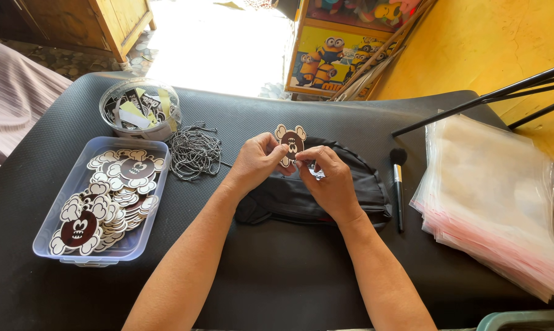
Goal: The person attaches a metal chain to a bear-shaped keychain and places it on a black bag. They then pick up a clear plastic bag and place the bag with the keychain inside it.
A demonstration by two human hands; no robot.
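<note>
My left hand (257, 160) pinches a flat brown-and-cream cartoon charm (291, 142) by its lower left edge. My right hand (330, 179) meets it from the right, its fingertips closed on the charm's lower edge, where something small and shiny shows. Both hands hover over a folded black cloth pouch (289, 196) lying on the black mat (277, 270). A clear rectangular tray (68, 184) at the left holds several more of the same charms. Beside it lies a tangled pile of metal ball chains (194, 152).
A round clear tub (140, 109) of small cards stands at the back left. A black brush (398, 184) lies right of the pouch. A stack of clear plastic bags (495, 202) fills the right side. Black rods (492, 95) cross above it, near a yellow wall.
</note>
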